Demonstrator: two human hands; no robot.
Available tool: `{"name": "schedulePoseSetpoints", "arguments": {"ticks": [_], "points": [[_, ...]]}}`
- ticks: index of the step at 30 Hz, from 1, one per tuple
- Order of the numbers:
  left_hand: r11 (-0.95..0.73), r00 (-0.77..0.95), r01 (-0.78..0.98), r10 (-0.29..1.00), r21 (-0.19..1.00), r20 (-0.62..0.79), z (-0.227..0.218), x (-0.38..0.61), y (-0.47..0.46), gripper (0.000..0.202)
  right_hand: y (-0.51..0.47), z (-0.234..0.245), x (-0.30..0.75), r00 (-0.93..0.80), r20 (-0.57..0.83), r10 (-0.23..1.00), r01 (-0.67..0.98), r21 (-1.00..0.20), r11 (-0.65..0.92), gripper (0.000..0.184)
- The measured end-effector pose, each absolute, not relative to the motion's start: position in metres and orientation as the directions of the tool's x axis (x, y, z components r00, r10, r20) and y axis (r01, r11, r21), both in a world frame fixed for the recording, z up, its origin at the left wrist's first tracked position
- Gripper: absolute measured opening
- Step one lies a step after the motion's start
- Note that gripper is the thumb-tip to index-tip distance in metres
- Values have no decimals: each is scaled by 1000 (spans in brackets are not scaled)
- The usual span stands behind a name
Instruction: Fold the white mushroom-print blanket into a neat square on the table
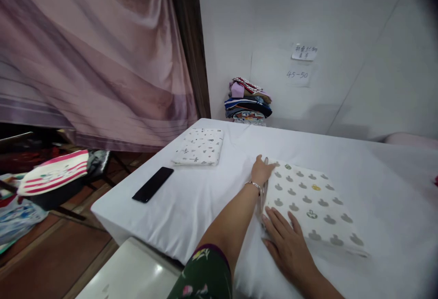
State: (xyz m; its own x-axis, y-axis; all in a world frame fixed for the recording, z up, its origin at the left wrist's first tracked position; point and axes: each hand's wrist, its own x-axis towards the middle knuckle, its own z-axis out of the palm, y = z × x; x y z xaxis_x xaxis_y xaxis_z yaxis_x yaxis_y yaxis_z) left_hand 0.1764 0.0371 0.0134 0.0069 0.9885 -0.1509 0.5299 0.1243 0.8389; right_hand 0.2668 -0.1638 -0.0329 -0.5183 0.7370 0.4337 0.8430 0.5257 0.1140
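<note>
A folded white cloth with grey spots (310, 205) lies on the white-covered table (191, 212). My left hand (262, 170), a bracelet on its wrist, rests against the cloth's far left corner, fingers tucked at its edge. My right hand (285, 244) lies flat on the near left corner, fingers stretched out. A second folded white cloth with small dark prints (199, 146) sits further left on the table, apart from both hands.
A black phone (153, 183) lies near the table's left edge. A pile of folded clothes (248, 100) stands at the back against the white wall. A pinkish curtain (89, 57) hangs on the left, with a striped bag (54, 171) on a chair below it.
</note>
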Motion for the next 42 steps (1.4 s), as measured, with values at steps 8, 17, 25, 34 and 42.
{"name": "schedulePoseSetpoints", "arguments": {"ticks": [8, 17, 25, 34, 42], "points": [[25, 21, 693, 998, 721, -54, 2, 169, 33, 55, -163, -29, 265, -504, 398, 767, 849, 67, 523, 46], [-182, 108, 805, 981, 564, 162, 23, 187, 18, 53, -164, -27, 262, -468, 385, 796, 861, -5, 509, 50], [-403, 389, 866, 915, 296, 108, -2, 196, -5, 68, -170, -15, 263, -457, 263, 850, 842, -180, 508, 62], [-396, 364, 891, 916, 221, 169, -4, 194, -6, 68, -111, 31, 346, -215, 376, 901, 897, -289, 334, 43], [-350, 330, 896, 937, 274, 118, -5, 192, -5, 67, -37, -1, 418, 100, 39, 994, 971, -220, -89, 68]]}}
